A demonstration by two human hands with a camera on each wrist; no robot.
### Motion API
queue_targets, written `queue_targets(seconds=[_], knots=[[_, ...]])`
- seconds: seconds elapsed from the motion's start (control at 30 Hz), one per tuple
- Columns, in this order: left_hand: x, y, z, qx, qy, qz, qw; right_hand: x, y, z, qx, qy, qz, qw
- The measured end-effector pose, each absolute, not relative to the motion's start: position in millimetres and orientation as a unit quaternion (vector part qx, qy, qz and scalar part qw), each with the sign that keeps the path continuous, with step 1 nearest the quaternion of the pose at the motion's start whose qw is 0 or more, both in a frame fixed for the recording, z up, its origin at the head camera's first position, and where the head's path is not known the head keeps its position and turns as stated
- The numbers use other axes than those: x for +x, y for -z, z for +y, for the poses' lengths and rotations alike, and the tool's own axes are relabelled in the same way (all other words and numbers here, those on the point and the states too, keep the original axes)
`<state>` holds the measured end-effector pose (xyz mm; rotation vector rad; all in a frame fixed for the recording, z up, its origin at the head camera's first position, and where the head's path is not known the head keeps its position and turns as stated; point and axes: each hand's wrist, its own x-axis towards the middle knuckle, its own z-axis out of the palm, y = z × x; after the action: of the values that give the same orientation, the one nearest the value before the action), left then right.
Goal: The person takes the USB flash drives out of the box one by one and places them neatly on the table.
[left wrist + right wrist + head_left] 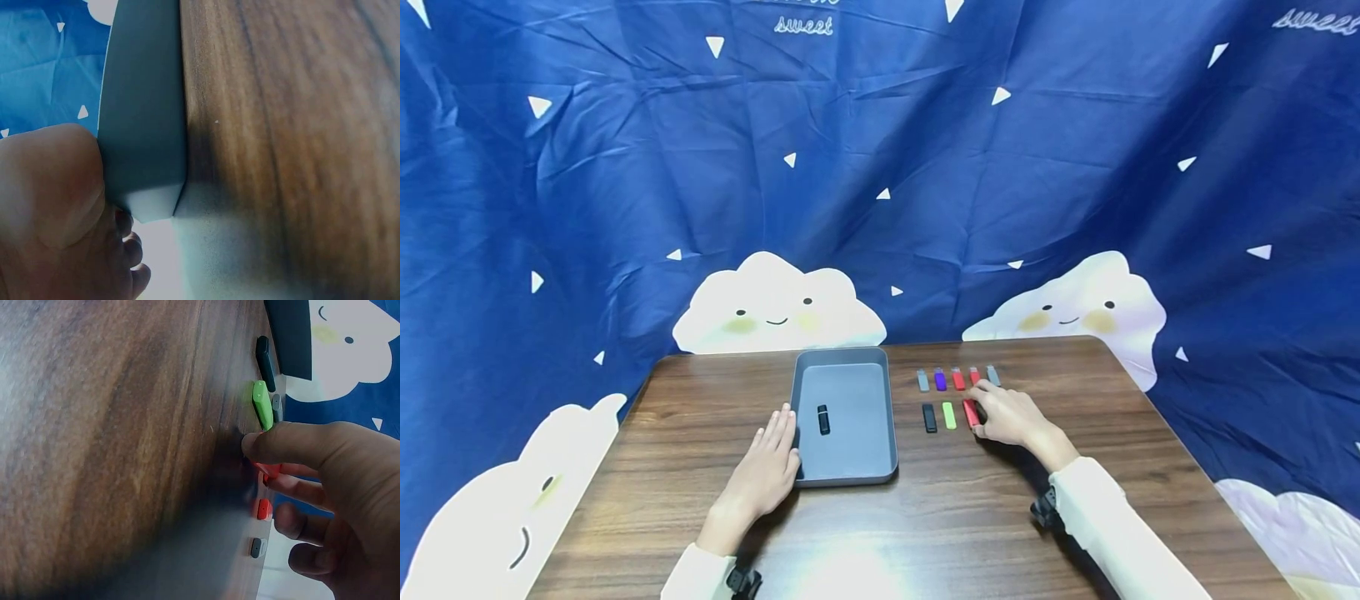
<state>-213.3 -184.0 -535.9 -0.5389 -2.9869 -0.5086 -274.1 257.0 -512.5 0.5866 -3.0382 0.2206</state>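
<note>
My right hand (pixel 981 410) pinches a red stick (pixel 971 412) between thumb and forefinger; the stick lies on the wooden table (pixel 940 517) at the right end of a front row, beside a green stick (pixel 949 415) and a black stick (pixel 929 417). In the right wrist view the thumb (pixel 281 440) presses on the red stick (pixel 270 470), next to the green stick (pixel 262 403). My left hand (pixel 777 442) lies flat with straight fingers against the left wall of a grey tray (pixel 880 417). A black stick (pixel 823 419) lies inside the tray.
A back row holds a grey stick (pixel 922 381), a purple stick (pixel 940 380), two red ones (pixel 958 379) and another grey one (pixel 993 375). A blue cloud-print curtain (pixel 880 167) hangs behind and beside the table. The tray wall (pixel 144 112) fills the left wrist view.
</note>
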Motion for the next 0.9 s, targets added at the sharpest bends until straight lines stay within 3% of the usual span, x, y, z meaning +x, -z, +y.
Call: queue_targets(seconds=[0.3,0.9], knots=[[-214,536,-184,-0.170,0.165,-0.971,0.016,-275,512,257,0.192,-0.069,-0.979,0.015],[-219,546,-188,-0.181,0.175,-0.967,0.039,-274,510,257,0.211,-0.076,-0.974,0.037]])
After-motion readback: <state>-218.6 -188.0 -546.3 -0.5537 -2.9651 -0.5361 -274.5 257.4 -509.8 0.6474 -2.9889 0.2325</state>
